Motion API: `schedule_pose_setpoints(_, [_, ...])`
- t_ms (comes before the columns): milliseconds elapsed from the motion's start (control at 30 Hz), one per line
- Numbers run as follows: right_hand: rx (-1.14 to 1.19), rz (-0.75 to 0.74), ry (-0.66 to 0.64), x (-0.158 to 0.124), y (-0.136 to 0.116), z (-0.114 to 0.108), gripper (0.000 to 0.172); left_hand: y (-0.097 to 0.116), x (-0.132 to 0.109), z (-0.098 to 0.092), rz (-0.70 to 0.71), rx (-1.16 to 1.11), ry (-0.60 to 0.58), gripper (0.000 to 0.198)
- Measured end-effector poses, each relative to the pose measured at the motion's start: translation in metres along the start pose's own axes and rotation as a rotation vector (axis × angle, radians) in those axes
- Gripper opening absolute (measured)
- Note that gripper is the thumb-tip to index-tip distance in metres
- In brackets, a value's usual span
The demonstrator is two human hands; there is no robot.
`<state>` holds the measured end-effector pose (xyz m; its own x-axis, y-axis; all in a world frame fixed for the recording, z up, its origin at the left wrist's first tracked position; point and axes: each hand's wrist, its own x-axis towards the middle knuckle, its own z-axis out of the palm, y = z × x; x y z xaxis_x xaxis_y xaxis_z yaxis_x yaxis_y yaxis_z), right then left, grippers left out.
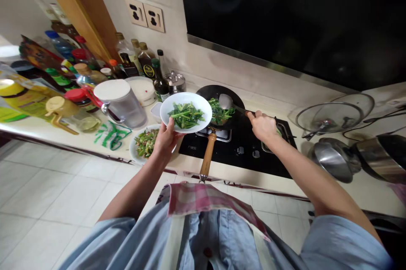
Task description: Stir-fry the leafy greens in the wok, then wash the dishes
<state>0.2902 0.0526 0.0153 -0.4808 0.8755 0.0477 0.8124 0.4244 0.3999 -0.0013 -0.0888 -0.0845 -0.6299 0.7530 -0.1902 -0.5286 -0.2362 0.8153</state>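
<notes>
White plate (173, 100) of cooked leafy greens (185, 115) sits in the left hand (168, 138), held up off the counter (241, 175) at the near left side of the wok (221, 89). That grip is closed on the plate's near rim — thumb on top, the other fingers mostly hidden underneath — so nearly the whole plate reaches out beyond the hand, toward the wall, with the greens lying past the thumb tip. In this view the plate's right edge overlaps the wok's left side. The right hand's (264, 127) grip is closed around the handle of a metal spatula (225, 101), whose head is inside the wok, at more greens (217, 114); whether it presses on them I cannot tell. The wok stands on the black stove (228, 151), its wooden handle (208, 156) pointing back toward the person, between the two forearms and touched by neither hand. Below the left wrist, partly covered by it, a second plate (133, 151) holds chopped food (147, 141) on the counter, just left of the stove.
</notes>
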Motion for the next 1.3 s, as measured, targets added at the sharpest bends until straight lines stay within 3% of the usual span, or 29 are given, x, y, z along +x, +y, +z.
schedule_pose_setpoints(133, [0.088, 0.059, 0.001, 0.026, 0.032, -0.026, 0.035, 0.007, -0.004, -0.012, 0.029, 0.040, 0.036, 0.040])
schedule_pose_setpoints(200, [0.139, 0.013, -0.054, 0.050, 0.057, -0.039, 0.031, 0.013, -0.007, -0.014, 0.039, 0.080, 0.057, 0.040])
schedule_pose_setpoints(300, [0.224, -0.081, -0.191, 0.090, 0.085, -0.052, 0.038, 0.021, -0.012, -0.013, 0.043, 0.109, 0.071, 0.038])
schedule_pose_setpoints(400, [0.345, -0.150, -0.227, 0.118, 0.092, -0.056, 0.048, 0.025, -0.014, -0.012, 0.051, 0.104, 0.077, 0.039])
schedule_pose_setpoints(500, [0.404, -0.176, -0.207, 0.116, 0.075, -0.057, 0.048, 0.025, -0.012, -0.013, 0.078, 0.103, 0.068, 0.042])
schedule_pose_setpoints(633, [0.435, 0.011, -0.274, 0.075, 0.027, -0.042, 0.023, 0.024, -0.010, -0.015, 0.079, 0.074, 0.071, 0.044])
schedule_pose_setpoints(767, [0.522, 0.142, -0.141, 0.028, -0.020, 0.002, 0.033, 0.026, -0.010, -0.014, 0.065, 0.047, 0.050, 0.040])
schedule_pose_setpoints(900, [0.477, 0.204, -0.116, 0.003, -0.044, 0.043, 0.042, 0.030, -0.012, -0.011, 0.059, 0.043, 0.038, 0.037])
schedule_pose_setpoints(1067, [0.452, 0.227, -0.142, -0.003, -0.061, 0.054, 0.043, 0.030, -0.009, -0.012, 0.049, 0.048, 0.080, 0.038])
schedule_pose_setpoints(1300, [0.465, 0.245, -0.067, 0.006, -0.075, 0.059, 0.044, 0.026, -0.005, -0.013, 0.022, 0.048, 0.067, 0.028])
